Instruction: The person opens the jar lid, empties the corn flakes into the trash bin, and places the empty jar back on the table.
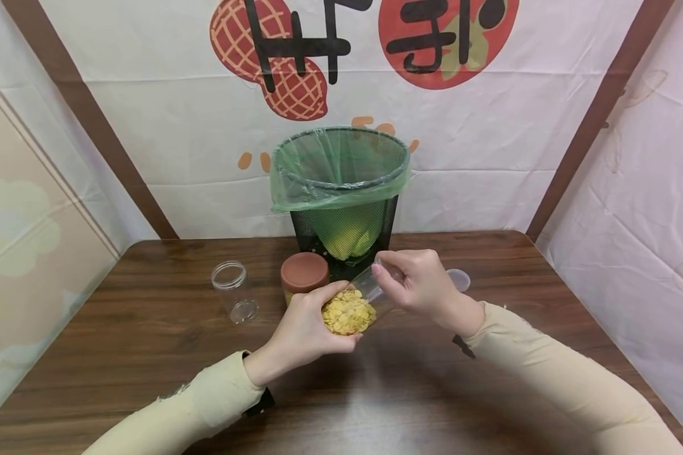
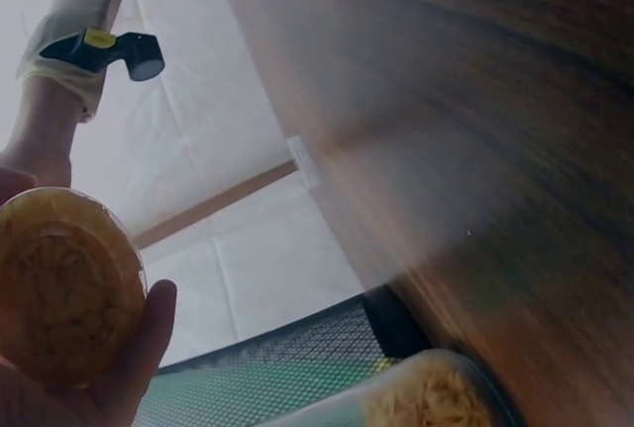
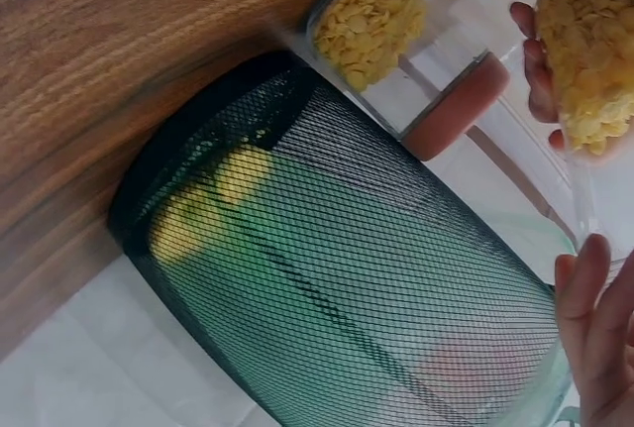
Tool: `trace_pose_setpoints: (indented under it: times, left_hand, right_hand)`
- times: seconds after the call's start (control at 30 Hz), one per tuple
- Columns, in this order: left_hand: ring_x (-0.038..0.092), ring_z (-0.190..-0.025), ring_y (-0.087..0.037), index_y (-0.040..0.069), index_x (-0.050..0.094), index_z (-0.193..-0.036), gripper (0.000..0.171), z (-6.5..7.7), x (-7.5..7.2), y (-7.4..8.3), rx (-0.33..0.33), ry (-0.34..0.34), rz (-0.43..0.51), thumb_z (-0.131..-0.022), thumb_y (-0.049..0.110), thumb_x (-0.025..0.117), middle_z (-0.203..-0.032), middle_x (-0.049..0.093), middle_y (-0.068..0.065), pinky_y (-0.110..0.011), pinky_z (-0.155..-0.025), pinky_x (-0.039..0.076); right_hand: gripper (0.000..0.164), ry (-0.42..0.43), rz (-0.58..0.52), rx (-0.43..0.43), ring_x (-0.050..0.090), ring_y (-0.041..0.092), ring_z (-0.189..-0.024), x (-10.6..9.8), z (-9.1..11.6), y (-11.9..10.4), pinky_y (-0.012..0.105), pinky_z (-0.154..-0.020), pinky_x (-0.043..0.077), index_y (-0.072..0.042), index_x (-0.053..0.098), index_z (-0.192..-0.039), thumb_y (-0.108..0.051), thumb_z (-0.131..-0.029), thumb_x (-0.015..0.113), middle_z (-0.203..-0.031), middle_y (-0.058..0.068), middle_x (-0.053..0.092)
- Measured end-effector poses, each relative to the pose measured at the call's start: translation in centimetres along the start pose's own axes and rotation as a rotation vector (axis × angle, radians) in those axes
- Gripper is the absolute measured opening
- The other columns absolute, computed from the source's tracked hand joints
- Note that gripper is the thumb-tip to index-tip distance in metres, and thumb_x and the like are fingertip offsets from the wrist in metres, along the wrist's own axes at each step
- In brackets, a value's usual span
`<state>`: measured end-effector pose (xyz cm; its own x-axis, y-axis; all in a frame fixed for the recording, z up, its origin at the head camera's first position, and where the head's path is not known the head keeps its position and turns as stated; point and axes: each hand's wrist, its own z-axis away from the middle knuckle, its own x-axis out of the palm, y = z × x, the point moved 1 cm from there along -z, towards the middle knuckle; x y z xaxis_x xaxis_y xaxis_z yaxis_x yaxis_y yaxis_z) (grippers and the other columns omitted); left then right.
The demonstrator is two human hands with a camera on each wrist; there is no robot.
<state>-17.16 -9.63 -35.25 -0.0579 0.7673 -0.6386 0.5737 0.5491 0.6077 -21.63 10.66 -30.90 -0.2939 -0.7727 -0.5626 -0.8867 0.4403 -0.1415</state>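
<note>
My left hand (image 1: 304, 332) grips a clear round container of yellow flakes (image 1: 348, 312), its fingers curled round the side. In the left wrist view, the container's round base (image 2: 69, 288) faces the camera. At the container's clear upper end, my right hand (image 1: 418, 284) has its thumb and fingers pinched together. The right wrist view shows these right fingers (image 3: 594, 318) by the transparent edge, above the flakes (image 3: 594, 60). Just behind my left hand stands a jar with a brown lid (image 1: 304, 272), partly hidden; the right wrist view shows flakes (image 3: 369, 26) inside it.
A black mesh bin (image 1: 347, 230) with a green liner stands at the back, yellow and green things showing low inside. A clear jar (image 1: 234, 292) without a lid stands at left on the brown table (image 1: 165, 354). Right of my right hand lies a clear round lid (image 1: 459, 279).
</note>
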Motion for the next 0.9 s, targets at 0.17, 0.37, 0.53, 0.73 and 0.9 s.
trace_pose_setpoints:
  times: [0.17,0.37,0.53,0.73,0.9]
  left_hand:
    - [0.059,-0.073,-0.003,0.015,0.062,-0.117,0.068,-0.09,-0.14,0.18,0.005,-0.005,-0.008,-0.054,0.028,0.085,-0.092,0.068,0.005,-0.02,-0.065,0.05]
    - [0.058,-0.071,-0.004,0.015,0.062,-0.116,0.067,-0.13,-0.08,0.25,-0.014,-0.02,-0.007,-0.054,0.028,0.085,-0.09,0.068,0.006,-0.019,-0.063,0.049]
    - [0.058,-0.07,-0.004,0.016,0.063,-0.115,0.066,-0.02,0.0,0.27,-0.017,-0.012,-0.006,-0.055,0.029,0.085,-0.09,0.067,0.006,-0.019,-0.062,0.049]
    - [0.057,-0.069,-0.004,0.016,0.063,-0.115,0.065,-0.05,-0.02,0.36,-0.021,-0.011,-0.001,-0.055,0.028,0.085,-0.089,0.067,0.007,-0.019,-0.06,0.049]
    - [0.058,-0.069,-0.004,0.015,0.063,-0.115,0.066,-0.09,-0.09,0.48,-0.029,-0.008,0.008,-0.055,0.028,0.085,-0.09,0.068,0.006,-0.019,-0.061,0.049]
  right_hand:
    - [0.025,0.044,-0.013,-0.019,0.034,0.001,-0.046,0.17,0.4,0.3,0.016,-0.043,0.031,-0.011,0.063,-0.075,-0.021,-0.089,0.047,-0.051,-0.007,0.042]
    - [0.031,0.057,-0.01,-0.03,0.036,0.001,-0.047,0.33,0.74,0.58,0.017,-0.043,0.032,-0.01,0.063,-0.074,-0.025,-0.093,0.042,-0.052,-0.007,0.043]
    - [0.038,0.064,0.001,-0.046,0.035,0.001,-0.046,0.38,0.8,0.57,0.017,-0.042,0.03,-0.01,0.062,-0.075,-0.03,-0.096,0.038,-0.052,-0.006,0.042]
    - [0.043,0.096,-0.007,-0.06,0.038,0.001,-0.047,0.47,0.85,0.67,0.017,-0.042,0.032,-0.007,0.065,-0.078,-0.032,-0.097,0.037,-0.053,-0.005,0.045]
    - [0.045,0.127,-0.023,-0.067,0.039,0.002,-0.046,0.58,0.86,0.86,0.017,-0.041,0.033,-0.005,0.068,-0.081,-0.034,-0.098,0.038,-0.052,-0.005,0.047]
